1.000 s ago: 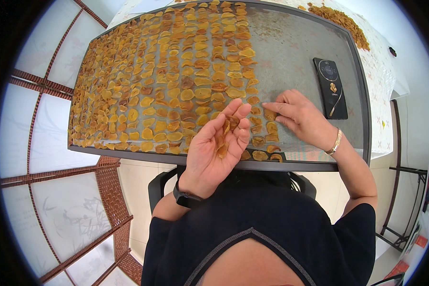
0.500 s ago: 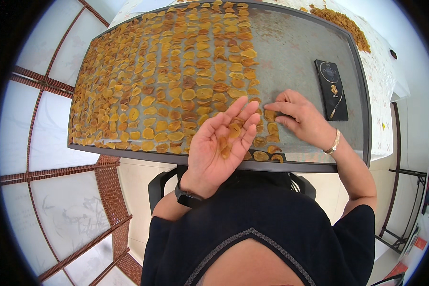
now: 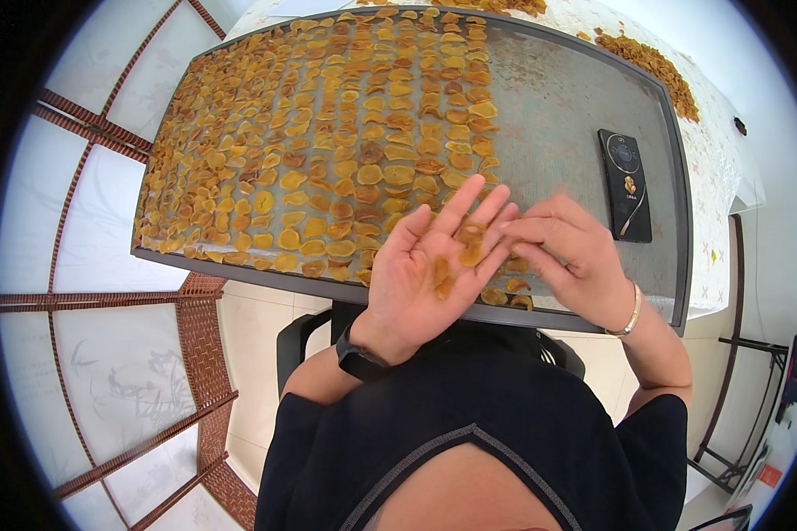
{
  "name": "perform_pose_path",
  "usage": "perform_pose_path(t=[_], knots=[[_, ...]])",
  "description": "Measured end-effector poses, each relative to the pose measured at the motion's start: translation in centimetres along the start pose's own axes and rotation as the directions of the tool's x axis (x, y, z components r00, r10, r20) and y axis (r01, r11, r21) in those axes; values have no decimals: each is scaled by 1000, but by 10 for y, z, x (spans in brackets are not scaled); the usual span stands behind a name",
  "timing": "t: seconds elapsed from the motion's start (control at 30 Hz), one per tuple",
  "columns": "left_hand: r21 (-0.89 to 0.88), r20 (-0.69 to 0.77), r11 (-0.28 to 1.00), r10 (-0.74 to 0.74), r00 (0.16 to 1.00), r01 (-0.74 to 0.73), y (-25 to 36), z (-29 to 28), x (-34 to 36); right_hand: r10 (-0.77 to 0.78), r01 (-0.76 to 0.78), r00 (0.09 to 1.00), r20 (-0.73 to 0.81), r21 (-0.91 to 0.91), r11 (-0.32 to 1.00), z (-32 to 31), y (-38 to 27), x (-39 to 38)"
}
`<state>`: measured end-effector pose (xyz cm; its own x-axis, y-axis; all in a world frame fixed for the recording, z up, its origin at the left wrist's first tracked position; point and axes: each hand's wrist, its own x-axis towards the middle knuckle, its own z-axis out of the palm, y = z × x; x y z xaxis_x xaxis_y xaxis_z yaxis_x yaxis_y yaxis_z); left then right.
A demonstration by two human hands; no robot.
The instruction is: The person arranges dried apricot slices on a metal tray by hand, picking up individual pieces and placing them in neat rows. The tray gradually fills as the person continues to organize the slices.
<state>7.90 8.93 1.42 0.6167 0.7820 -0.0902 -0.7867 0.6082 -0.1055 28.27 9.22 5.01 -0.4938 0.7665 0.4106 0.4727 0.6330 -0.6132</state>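
Observation:
My left hand [image 3: 429, 270] is held palm up over the near edge of a grey mesh drying tray [image 3: 576, 133], with several orange dried fruit slices [image 3: 456, 261] lying on the palm and fingers. My right hand [image 3: 571, 257] reaches across from the right, its fingertips meeting the left hand's fingertips at a slice. Rows of orange slices [image 3: 328, 142] cover the left and middle of the tray. A few loose slices [image 3: 509, 292] lie on the mesh just below my hands. A black watch is on my left wrist, a bangle on my right.
A black phone [image 3: 625, 184] lies on the bare right part of the mesh. A heap of orange pieces [image 3: 651, 62] sits on the white table beyond the tray's far right corner. A black chair [image 3: 305, 341] and tiled floor are below; lattice panels are at left.
My right hand has lifted off the tray and moved left to the left hand's fingertips. My left hand has opened flatter and shifted slightly right.

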Motion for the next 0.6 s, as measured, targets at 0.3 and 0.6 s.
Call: perform_pose_path(t=[0.3, 0.6], knots=[[54, 5, 998, -46, 999, 45, -3, 0, -2, 63, -61, 996, -56, 36, 997, 13, -2, 11], [30, -62, 999, -15, 998, 17, -1, 3, -4, 251, -241, 966, -69, 129, 962, 7, -4, 15]])
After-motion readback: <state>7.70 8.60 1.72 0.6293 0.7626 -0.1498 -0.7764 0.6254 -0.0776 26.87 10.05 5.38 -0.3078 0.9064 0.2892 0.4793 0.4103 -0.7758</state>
